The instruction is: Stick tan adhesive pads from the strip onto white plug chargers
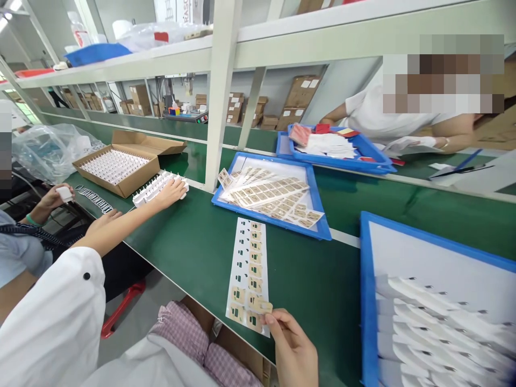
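With my right hand I hold a small flat tan cut-out piece in a narrow pinch of thumb and forefinger, at the near end of a long white backing sheet with tan cut-outs; for so thin a thing, I think, only fingertips are suitable. The sheet lies on the green table, its near end close to the edge, probably for easy reach. My left hand is stretched toward the far left, over the right end of a row of white plastic parts with small pegs; the fingers hide what is under them, so I cannot tell if they close on a part. Just left of this row stands an open brown cardboard box, with similar white parts in lines. In the middle, a blue-rimmed tray with white bottom carries more tan sheets, lying across each other. Farther right, another blue tray contains white sheets and red pieces, and at near right a large blue tray contains overlapping curved white parts.
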The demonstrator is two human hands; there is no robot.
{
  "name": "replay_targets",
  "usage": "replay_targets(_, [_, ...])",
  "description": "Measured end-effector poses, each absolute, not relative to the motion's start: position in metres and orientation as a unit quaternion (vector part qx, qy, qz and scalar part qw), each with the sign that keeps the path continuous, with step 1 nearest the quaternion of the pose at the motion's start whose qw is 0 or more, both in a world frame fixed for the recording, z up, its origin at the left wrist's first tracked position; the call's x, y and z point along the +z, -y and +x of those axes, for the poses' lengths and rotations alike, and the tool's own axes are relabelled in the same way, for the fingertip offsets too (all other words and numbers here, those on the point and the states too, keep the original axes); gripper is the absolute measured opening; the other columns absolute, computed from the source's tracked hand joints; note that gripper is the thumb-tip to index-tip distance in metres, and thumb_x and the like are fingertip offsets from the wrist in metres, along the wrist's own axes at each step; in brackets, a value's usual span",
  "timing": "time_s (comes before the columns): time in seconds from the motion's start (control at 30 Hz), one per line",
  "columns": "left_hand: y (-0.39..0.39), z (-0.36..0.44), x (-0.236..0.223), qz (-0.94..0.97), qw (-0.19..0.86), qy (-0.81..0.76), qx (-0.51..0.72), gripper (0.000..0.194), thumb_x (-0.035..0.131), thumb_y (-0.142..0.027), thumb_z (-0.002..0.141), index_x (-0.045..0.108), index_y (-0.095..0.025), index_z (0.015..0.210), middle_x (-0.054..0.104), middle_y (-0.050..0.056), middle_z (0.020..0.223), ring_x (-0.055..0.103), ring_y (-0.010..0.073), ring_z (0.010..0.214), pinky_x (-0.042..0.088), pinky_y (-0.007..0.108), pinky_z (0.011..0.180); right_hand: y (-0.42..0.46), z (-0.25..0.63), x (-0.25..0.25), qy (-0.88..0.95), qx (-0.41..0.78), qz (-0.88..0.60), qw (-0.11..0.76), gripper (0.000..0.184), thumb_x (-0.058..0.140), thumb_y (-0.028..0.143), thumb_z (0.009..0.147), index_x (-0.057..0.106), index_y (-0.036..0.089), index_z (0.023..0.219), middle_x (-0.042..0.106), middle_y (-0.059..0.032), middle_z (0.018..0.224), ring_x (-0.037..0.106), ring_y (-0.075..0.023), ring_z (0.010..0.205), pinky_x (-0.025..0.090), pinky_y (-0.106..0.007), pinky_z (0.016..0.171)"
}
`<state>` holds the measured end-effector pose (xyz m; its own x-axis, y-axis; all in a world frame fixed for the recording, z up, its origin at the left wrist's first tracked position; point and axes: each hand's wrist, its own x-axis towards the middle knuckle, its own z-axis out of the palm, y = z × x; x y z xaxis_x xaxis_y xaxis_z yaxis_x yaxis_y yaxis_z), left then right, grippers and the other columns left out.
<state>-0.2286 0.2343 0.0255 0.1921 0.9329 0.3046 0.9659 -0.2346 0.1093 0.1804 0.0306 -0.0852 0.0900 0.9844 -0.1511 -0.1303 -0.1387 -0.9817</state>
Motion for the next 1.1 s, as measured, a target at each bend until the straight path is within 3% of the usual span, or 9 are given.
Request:
replay_targets(0.13, [-0.188, -0.193, 0.024, -0.751, 0.016, 0.59, -0.298, 0.034, 0.065, -0.041, 0.097, 0.062, -0.013, 0.115, 0.069, 0.014, 0.116, 0.067, 0.0286, 0.111, 0.055, 0.052, 0.102, -0.031, 0.176, -0.086, 0.347, 0.547, -0.515, 0.562, 0.047, 0.09, 0.06, 0.065, 0.069, 0.018, 0.064, 0.06, -0.0031, 0.074, 0.059, -0.0179, 0.074, 0.051, -0.026, 0.065])
replay_targets(0.33, [-0.068, -0.083, -0.015, -0.718, -0.138, 0.496, -0.467, 0.044, 0.045, -0.044, 0.106, 0.038, -0.025, 0.145, 0.064, 0.012, 0.126, 0.072, 0.0222, 0.111, 0.06, 0.035, 0.089, -0.016, 0.161, -0.044, 0.294, 0.559, -0.472, 0.614, 0.045, 0.09, 0.056, 0.07, 0.066, 0.019, 0.064, 0.054, 0.0, 0.065, 0.052, -0.015, 0.067, 0.048, -0.029, 0.067])
replay_targets(0.5, [-0.017, -0.023, -0.016, -0.647, -0.411, 0.327, -0.553, 0.043, 0.061, -0.039, 0.1, 0.053, -0.028, 0.14, 0.058, 0.009, 0.117, 0.065, 0.0206, 0.108, 0.056, 0.032, 0.09, 0.016, 0.15, -0.005, 0.292, 0.568, -0.43, 0.638, 0.038, 0.085, 0.046, 0.079, 0.063, 0.02, 0.065, 0.052, 0.0022, 0.062, 0.051, -0.0121, 0.06, 0.043, -0.025, 0.06])
replay_targets(0.6, [-0.008, -0.009, -0.015, -0.623, -0.48, 0.25, -0.565, 0.041, 0.066, -0.039, 0.094, 0.054, -0.026, 0.131, 0.055, 0.008, 0.11, 0.06, 0.0198, 0.101, 0.055, 0.033, 0.086, 0.032, 0.143, 0.006, 0.295, 0.573, -0.403, 0.65, 0.034, 0.082, 0.041, 0.084, 0.062, 0.02, 0.066, 0.051, 0.003, 0.063, 0.05, -0.0114, 0.059, 0.041, -0.024, 0.056])
replay_targets(0.8, [-0.002, -0.001, -0.021, -0.597, -0.548, 0.164, -0.562, 0.053, 0.082, -0.025, 0.082, 0.049, -0.029, 0.123, 0.053, 0.002, 0.107, 0.059, 0.0116, 0.084, 0.055, 0.023, 0.07, 0.049, 0.137, 0.018, 0.296, 0.601, -0.369, 0.644, 0.029, 0.077, 0.035, 0.088, 0.06, 0.021, 0.069, 0.049, 0.004, 0.064, 0.046, -0.0102, 0.057, 0.037, -0.023, 0.055])
replay_targets(0.97, [-0.004, -0.014, -0.021, -0.67, -0.51, 0.213, -0.496, 0.043, 0.073, -0.035, 0.093, 0.055, -0.028, 0.132, 0.067, 0.009, 0.122, 0.065, 0.0237, 0.117, 0.055, 0.04, 0.099, 0.055, 0.137, 0.018, 0.295, 0.584, -0.385, 0.651, 0.026, 0.076, 0.034, 0.089, 0.063, 0.022, 0.071, 0.05, 0.0036, 0.064, 0.046, -0.011, 0.057, 0.037, -0.024, 0.053])
replay_targets(1.1, [-0.005, -0.014, -0.02, -0.678, -0.5, 0.204, -0.499, 0.045, 0.066, -0.038, 0.096, 0.052, -0.028, 0.137, 0.064, 0.009, 0.122, 0.064, 0.0237, 0.112, 0.055, 0.039, 0.094, 0.056, 0.129, 0.015, 0.302, 0.581, -0.39, 0.647, 0.029, 0.075, 0.035, 0.09, 0.061, 0.022, 0.069, 0.052, 0.0029, 0.063, 0.048, -0.0121, 0.059, 0.039, -0.026, 0.056])
